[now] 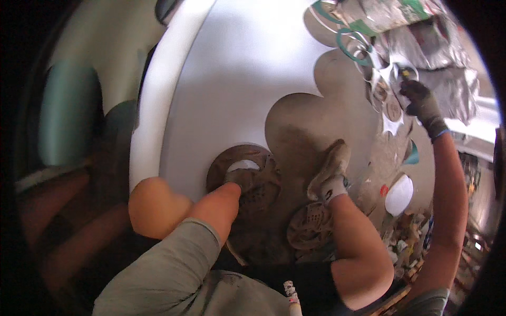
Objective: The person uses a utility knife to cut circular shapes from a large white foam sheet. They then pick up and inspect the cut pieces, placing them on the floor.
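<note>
My right hand [421, 102], in a dirty work glove, reaches to the upper right. Its fingers are curled around a small yellow-and-dark object [405, 74], beside white cut-out scraps [392, 122] and teal loops [350, 49]. My left hand [239, 179] appears gloved and lies over a round, dark patterned disc [221, 170]; its fingers blend into the disc. A white crescent [244, 164] shows just beyond it. A broad pale sheet [237, 79] with scalloped, rounded cuts along its right edge spreads before me.
A white roll or rolled edge [158, 98] runs along the left. Silvery crumpled bags [442, 83] lie at the upper right. A second round disc [310, 225] is beside my shoe [330, 168]. Debris [407, 245] and a white oval piece [399, 195] lie right. A lit cigarette [292, 298] shows below.
</note>
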`<control>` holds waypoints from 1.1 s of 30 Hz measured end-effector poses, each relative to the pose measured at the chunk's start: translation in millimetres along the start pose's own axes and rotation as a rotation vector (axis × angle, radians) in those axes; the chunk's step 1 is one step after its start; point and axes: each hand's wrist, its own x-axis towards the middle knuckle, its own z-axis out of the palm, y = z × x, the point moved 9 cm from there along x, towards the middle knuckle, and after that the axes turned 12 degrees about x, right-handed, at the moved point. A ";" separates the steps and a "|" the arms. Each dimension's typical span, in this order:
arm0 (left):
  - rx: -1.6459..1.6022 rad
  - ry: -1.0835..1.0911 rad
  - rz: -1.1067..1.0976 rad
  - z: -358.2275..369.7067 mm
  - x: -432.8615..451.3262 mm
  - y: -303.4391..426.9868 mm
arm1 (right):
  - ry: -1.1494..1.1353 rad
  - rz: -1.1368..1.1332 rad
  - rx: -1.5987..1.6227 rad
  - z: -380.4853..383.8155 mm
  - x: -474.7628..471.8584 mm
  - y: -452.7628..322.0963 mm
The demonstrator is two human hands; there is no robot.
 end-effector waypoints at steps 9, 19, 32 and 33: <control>0.084 0.126 -0.137 -35.4 -25.3 5.9 | -0.417 -0.055 0.782 297.5 131.4 -83.7; -0.548 0.283 -0.693 31.0 -68.6 -20.0 | -0.955 -0.553 0.575 493.1 182.4 -266.4; -1.011 0.639 -1.588 29.9 -76.5 -6.8 | -1.660 -1.625 -1.074 714.0 -179.5 -292.6; -1.050 0.660 -1.636 31.5 -81.6 -14.4 | -1.684 -1.769 -1.179 714.3 -205.4 -269.1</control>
